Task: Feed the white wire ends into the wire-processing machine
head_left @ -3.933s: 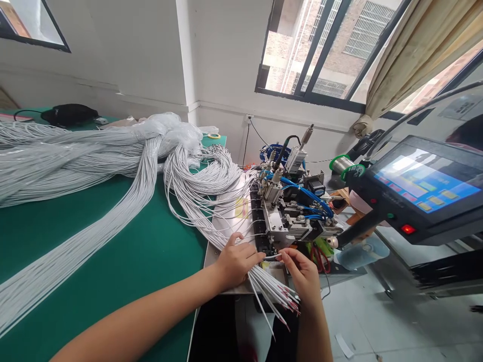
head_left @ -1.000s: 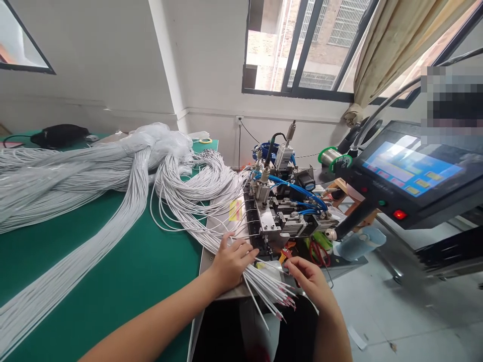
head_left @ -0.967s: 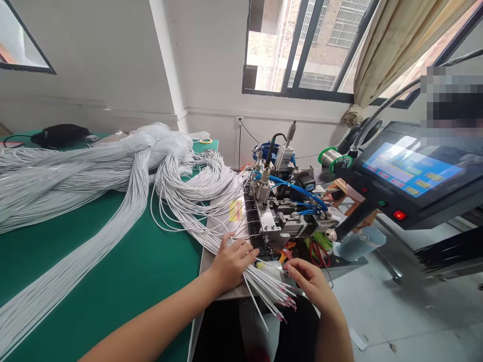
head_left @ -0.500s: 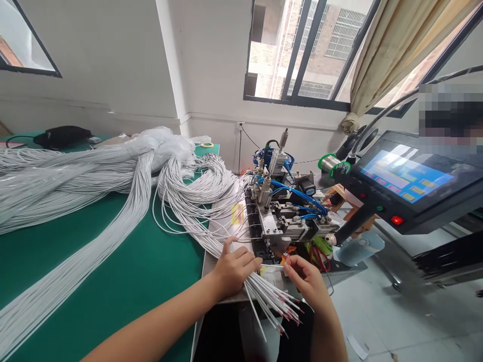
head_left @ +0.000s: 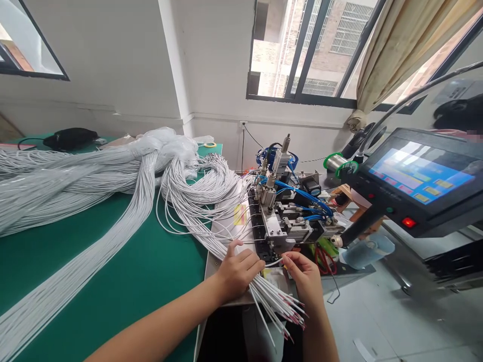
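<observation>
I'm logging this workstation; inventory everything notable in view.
Thin cables: uncountable, white, left and centre
Crumpled plastic wrap: uncounted, clear, around cables
Flat tabletop: one, green, left
Metal machine with blue tubes: one, silver-black, centre
Flat touchscreen panel: one, black, right
Silver wire spool: one, green-rimmed, left of panel
Soft pouch: one, black, far left
Plastic bin: one, translucent blue, below panel
Cloth curtain: one, beige, upper right
Windows: at least two, dark-framed, top
Left hand: one, bare, holding cables
Right hand: one, bare, pinching a cable
</observation>
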`<control>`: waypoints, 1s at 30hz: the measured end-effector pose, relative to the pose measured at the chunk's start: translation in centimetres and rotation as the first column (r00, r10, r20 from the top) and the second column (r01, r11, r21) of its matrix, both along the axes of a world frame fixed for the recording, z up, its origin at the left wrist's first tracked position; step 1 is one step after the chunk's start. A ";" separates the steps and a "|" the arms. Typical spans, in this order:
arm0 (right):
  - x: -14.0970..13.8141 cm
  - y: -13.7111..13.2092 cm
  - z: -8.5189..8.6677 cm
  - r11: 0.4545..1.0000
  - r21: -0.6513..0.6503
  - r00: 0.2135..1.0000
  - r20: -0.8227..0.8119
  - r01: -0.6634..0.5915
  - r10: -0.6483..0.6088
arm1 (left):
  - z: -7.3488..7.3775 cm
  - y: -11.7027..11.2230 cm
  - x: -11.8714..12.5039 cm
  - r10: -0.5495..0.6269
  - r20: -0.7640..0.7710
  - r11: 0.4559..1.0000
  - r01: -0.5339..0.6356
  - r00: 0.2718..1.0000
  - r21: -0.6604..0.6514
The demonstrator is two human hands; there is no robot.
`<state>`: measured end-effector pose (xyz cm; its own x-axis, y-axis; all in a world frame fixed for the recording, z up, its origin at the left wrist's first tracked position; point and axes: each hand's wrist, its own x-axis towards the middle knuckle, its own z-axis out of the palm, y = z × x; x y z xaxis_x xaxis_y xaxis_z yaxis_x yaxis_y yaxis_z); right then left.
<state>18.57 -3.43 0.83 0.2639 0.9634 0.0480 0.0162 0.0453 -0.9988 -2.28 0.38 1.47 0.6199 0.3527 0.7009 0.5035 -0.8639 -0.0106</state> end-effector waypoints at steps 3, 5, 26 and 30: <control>0.2 0.0 -0.6 0.999 -0.008 0.999 0.001 -0.032 0.032 | -0.2 0.0 0.0 0.013 0.001 1.000 -0.013 1.000 0.008; 0.5 0.0 -1.1 0.997 -0.009 0.997 -0.021 -0.071 0.071 | -0.4 0.1 0.1 0.024 -0.009 1.000 -0.024 1.000 0.007; 1.8 0.3 -1.1 0.983 0.000 0.978 0.101 -0.182 0.181 | -1.0 0.7 0.4 0.006 -0.103 0.997 -0.014 0.995 -0.078; 1.9 0.3 -1.1 0.982 -0.008 0.976 0.112 -0.188 0.187 | -1.0 0.7 0.4 0.017 -0.109 0.996 -0.026 0.994 -0.080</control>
